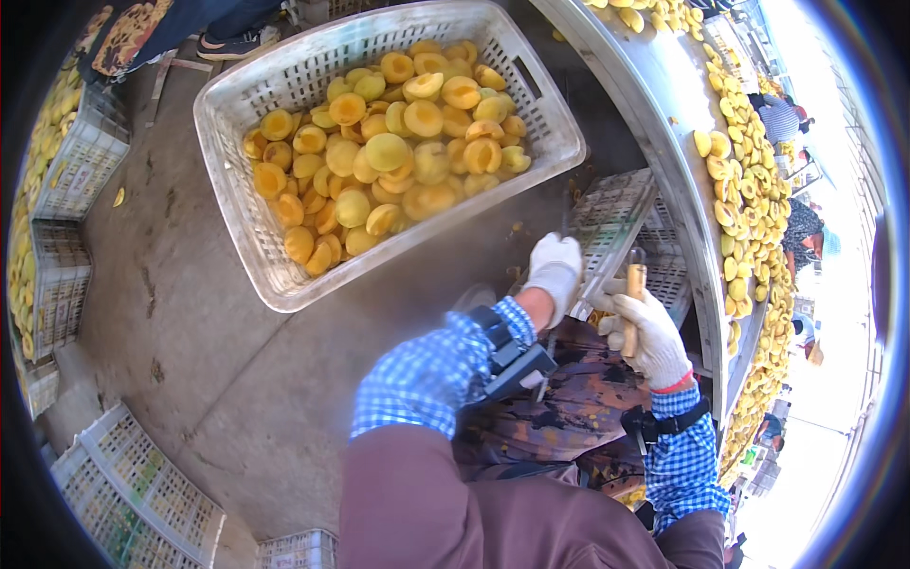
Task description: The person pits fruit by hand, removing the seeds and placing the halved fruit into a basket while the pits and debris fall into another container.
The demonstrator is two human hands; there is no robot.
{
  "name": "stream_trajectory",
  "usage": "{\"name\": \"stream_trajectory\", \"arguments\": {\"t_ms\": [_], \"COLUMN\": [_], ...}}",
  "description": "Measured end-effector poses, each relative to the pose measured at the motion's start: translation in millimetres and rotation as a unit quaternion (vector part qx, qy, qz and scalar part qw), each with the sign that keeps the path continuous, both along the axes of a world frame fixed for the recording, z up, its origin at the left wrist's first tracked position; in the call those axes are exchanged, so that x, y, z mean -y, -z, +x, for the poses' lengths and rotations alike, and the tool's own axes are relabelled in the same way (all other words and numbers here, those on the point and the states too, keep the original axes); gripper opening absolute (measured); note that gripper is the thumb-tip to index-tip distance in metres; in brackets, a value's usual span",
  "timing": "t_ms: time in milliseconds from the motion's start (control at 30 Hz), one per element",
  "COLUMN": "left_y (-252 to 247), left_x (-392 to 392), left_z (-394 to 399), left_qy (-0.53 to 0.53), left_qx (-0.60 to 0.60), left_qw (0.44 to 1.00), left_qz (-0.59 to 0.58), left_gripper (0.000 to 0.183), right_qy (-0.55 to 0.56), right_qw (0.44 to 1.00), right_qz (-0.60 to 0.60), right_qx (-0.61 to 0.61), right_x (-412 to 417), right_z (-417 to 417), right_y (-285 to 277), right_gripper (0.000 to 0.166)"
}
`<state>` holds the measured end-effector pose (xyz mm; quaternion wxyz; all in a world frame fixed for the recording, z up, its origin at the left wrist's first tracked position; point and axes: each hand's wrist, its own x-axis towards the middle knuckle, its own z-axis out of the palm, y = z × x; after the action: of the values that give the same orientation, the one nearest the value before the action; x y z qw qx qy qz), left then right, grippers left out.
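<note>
My right hand (650, 326), in a white knit glove, grips a pitting tool (633, 313) by its light wooden handle. A small metal loop shows at the tool's upper end. My left hand (554, 264), also gloved, is curled in a fist between the big crate and a tilted crate. A thin dark rod-like thing rises just above it; blur hides whether the fist holds it. Ahead and to the left is a white plastic crate (398, 259) of halved yellow stone fruit (387, 151), apparently peaches. Many halves show hollow pit cavities.
A metal worktable (657, 92) curves along the right, heaped with fruit halves (739, 185). A tilted white crate (608, 213) stands beneath its edge. Filled crates (60, 277) line the left; another crate (138, 491) is lower left. A person's shoe (238, 43) is beyond the big crate.
</note>
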<state>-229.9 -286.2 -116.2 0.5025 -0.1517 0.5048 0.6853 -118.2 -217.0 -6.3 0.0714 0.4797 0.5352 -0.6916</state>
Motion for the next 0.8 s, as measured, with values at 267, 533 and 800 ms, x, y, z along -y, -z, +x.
{"name": "stream_trajectory", "arguments": {"t_ms": [267, 533, 800], "left_y": [10.5, 33.0, 38.2], "left_x": [-83.5, -135.2, -171.3], "left_z": [10.7, -21.5, -51.4], "left_qy": [-0.081, -0.127, -0.2], "left_qx": [-0.138, -0.111, -0.077], "left_qw": [0.985, 0.984, 0.975], "left_qz": [-0.071, -0.063, -0.062], "left_gripper": [0.033, 0.033, 0.034], "right_qy": [0.005, 0.055, 0.045], "right_qw": [0.998, 0.991, 0.985], "right_qz": [0.062, 0.117, 0.166], "right_qx": [0.009, -0.021, 0.013], "right_x": [-6.4, -6.4, 6.7], "right_z": [-1.1, 26.4, 37.2], "right_y": [14.2, 2.9, -18.5], "right_gripper": [0.028, 0.032, 0.033]}}
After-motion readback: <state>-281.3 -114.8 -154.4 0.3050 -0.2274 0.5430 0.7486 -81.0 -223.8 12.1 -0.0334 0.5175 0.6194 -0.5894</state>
